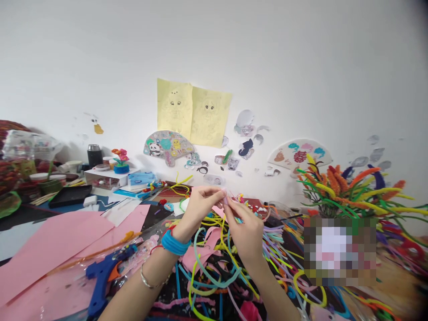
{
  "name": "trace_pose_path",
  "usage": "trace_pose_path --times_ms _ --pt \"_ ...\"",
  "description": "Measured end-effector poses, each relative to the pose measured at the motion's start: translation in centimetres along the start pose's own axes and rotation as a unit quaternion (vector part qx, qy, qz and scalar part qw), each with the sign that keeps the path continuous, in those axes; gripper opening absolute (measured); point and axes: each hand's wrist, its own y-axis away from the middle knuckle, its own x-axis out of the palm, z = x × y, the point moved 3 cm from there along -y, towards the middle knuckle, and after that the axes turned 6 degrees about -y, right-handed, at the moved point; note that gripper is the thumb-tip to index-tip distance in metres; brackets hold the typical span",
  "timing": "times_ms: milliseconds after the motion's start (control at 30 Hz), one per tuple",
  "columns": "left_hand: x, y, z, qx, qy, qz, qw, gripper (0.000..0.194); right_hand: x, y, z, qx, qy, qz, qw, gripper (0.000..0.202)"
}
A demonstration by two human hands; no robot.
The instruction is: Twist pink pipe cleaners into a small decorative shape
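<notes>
My left hand (202, 205) and my right hand (246, 232) meet over the middle of the table, both pinched at the fingertips. Between them shows a small pale lilac bit, too small and covered to name. Below the hands lies a tangle of pipe cleaners, among them a pale green one (220, 284) bent in a wide loop and a yellow one (191, 294). Cut pink paper (200, 258) lies in the same heap. To the right of my right hand, a bundle of lilac and mint pipe cleaners (272, 236) spreads over the table.
A blue glue gun (102, 276) lies left of my left forearm, near large pink paper sheets (67, 238). Farther back stand a black tray (70, 196), a dark flask (95, 156) and a pipe-cleaner flower (121, 162). A pipe-cleaner bouquet (347, 191) rises at right.
</notes>
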Motion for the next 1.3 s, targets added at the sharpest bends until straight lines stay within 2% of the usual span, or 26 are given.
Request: trace_pose_path --times_ms 100,200,333,433,500,600,667,733,833,967,1067,1167,1300 --pt "-0.1 -0.3 0.5 -0.037 0.034 0.028 0.998 0.019 0.0 0.0 0.0 -0.013 0.006 0.009 1.000 0.019" --pt "-0.2 -0.5 0.9 -0.048 0.053 0.027 0.997 0.020 0.0 -0.1 0.0 0.003 -0.007 0.020 1.000 0.018" --pt "-0.2 -0.5 1.0 -0.022 0.071 -0.004 0.997 0.016 0.2 0.0 -0.2 0.043 -0.037 0.020 0.998 0.018" --pt "-0.1 -0.4 1.1 -0.035 0.101 -0.013 0.994 0.016 0.1 0.1 -0.5 0.106 -0.086 0.022 0.990 0.018" --pt "0.1 -0.4 1.4 -0.065 0.132 0.028 0.989 0.019 0.1 0.1 -0.9 0.176 -0.147 0.033 0.973 0.019" --pt "0.3 -0.5 1.6 -0.090 0.147 0.112 0.979 0.020 0.2 -0.1 -1.2 0.263 -0.248 0.050 0.931 0.022" --pt "0.2 -0.6 1.6 -0.083 0.133 0.123 0.980 0.019 0.3 -0.3 -1.4 0.286 -0.291 0.055 0.911 0.024" --pt "-0.3 -0.8 1.6 -0.073 0.126 0.099 0.984 0.018 0.3 -0.4 -1.5 0.292 -0.296 0.063 0.907 0.025" --pt "-1.0 -1.1 1.6 -0.068 0.122 0.069 0.988 0.020 0.4 -0.4 -1.4 0.280 -0.250 0.070 0.924 0.024" --pt "-1.1 -1.0 1.4 -0.066 0.108 0.072 0.989 0.021 0.3 -0.1 -0.8 0.250 -0.174 0.067 0.950 0.025" --pt "-0.7 -0.8 1.2 -0.057 0.102 0.076 0.990 0.018 0.2 0.0 -0.7 0.245 -0.133 0.054 0.959 0.027" --pt "-0.4 -0.5 1.0 -0.061 0.125 0.092 0.986 0.017 0.3 -0.1 -1.0 0.255 -0.157 0.057 0.952 0.024" --pt "-0.5 -0.6 1.2 -0.088 0.201 0.107 0.970 0.026 0.7 -0.1 -1.7 0.297 -0.259 0.090 0.915 0.023"
